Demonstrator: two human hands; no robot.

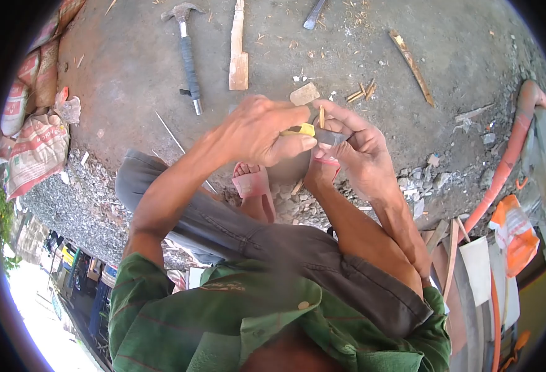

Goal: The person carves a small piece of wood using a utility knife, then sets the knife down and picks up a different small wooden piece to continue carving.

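My left hand is closed round the yellow handle of a knife, its flat grey blade pointing right. My right hand pinches a small pale wood stick at its fingertips, upright against the blade. The right thumb lies along the blade's near side. Fingers partly hide both the handle and the stick. Just beyond the hands on the ground is a pale flat block, and several short wood sticks lie to its right.
A claw hammer and a split wood piece lie ahead on the ground. A metal blade end and a longer wood strip are farther right. Sacks stand at left; an orange hose curves at right, beside rubble.
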